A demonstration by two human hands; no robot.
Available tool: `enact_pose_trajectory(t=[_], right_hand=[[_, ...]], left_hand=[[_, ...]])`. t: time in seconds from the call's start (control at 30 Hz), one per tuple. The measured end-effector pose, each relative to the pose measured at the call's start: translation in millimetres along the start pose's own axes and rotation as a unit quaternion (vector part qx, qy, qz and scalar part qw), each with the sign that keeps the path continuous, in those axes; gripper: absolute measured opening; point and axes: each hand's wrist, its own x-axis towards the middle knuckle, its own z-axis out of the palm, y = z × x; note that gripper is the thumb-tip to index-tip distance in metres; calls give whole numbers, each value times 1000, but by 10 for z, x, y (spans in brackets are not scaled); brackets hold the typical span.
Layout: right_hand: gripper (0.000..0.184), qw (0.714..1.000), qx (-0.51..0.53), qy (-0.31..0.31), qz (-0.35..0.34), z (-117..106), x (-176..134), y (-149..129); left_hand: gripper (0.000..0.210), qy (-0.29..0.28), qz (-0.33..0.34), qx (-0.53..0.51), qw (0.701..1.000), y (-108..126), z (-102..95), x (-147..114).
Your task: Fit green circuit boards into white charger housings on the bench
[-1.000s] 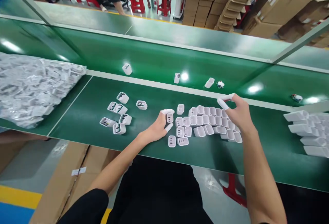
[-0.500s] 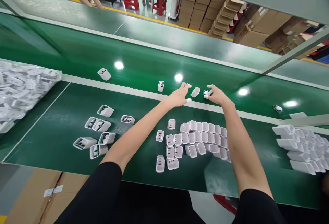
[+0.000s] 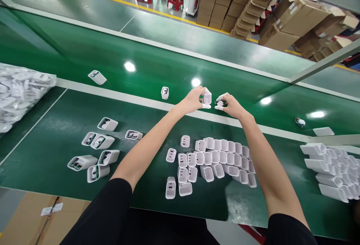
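Pinching a white charger housing (image 3: 207, 99) between thumb and finger, left hand (image 3: 193, 100) holds it with the open mouth toward the wearer. Right hand (image 3: 233, 106), just beside, has thumb and finger closed about a small circuit board (image 3: 220, 103) bearing a white part; board is small and partly covered, so cannot tell whether it is lifted off the surface. Housing and board sit near each other, apart, beyond the white strip (image 3: 126, 98) that runs along the green worktop (image 3: 50, 140). White finger cots (image 3: 206, 106) on both hands.

Beyond the strip, to the left: two filled housings (image 3: 165, 92), well apart. Far right: a second circuit board (image 3: 300, 122), near a lone white housing (image 3: 323, 131) on its side.

Near side of strip, left: a loose cluster of housings with boards inside (image 3: 108, 124). Centre: packed rows of open housings (image 3: 219, 157), some showing slots within. Right: stacked housings (image 3: 334, 170). Left edge: clear bag of white parts (image 3: 25, 95).
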Motion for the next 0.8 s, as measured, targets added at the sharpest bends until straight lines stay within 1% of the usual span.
enact_pose_trajectory(t=[0.07, 0.13, 0.2, 0.27, 0.3, 0.4, 0.43, 0.47, 0.53, 0.6, 0.63, 0.7, 0.8], right_hand=[[54, 999, 43, 30, 10, 44, 14, -92], [60, 994, 97, 50, 18, 59, -42, -240], [64, 987, 149, 53, 13, 34, -183, -442], [68, 977, 206, 47, 6, -21, -403, -695], [70, 969, 243, 43, 4, -53, -536, -837], [63, 916, 401, 22, -17, -120, -957, -1300], [59, 901, 431, 22, -34, -122, -1087, -1450], [55, 894, 444, 29, -57, -112, -1206, -1589], [50, 894, 428, 72, -114, -61, -1402, -1814], [45, 898, 380, 144, -167, 10, -1540, -1959], [43, 896, 356, 183, -193, 44, -1590, -2005], [43, 880, 321, 249, -245, 91, -1664, -2062], [51, 848, 295, 309, -314, 83, -1755, -2111]], left_hand=[[32, 14, 31, -10, 999, 246, -84, -245], [35, 29, 62, -10, 998, 520, -165, -502], [38, 45, 90, -9, 995, 770, -232, -726], [41, 48, 116, -8, 992, 968, -287, -890], [43, 46, 127, -8, 991, 1048, -310, -949], [47, 30, 154, 0, 988, 1233, -374, -1064], [47, 24, 160, 7, 987, 1285, -395, -1093], [48, 18, 166, 17, 986, 1335, -417, -1122], [48, 11, 185, 39, 982, 1431, -462, -1181], [48, 13, 210, 61, 976, 1519, -502, -1244], [48, 15, 224, 69, 972, 1559, -516, -1273], [46, 20, 251, 79, 964, 1625, -530, -1322], [42, 21, 279, 101, 955, 1688, -521, -1364]])
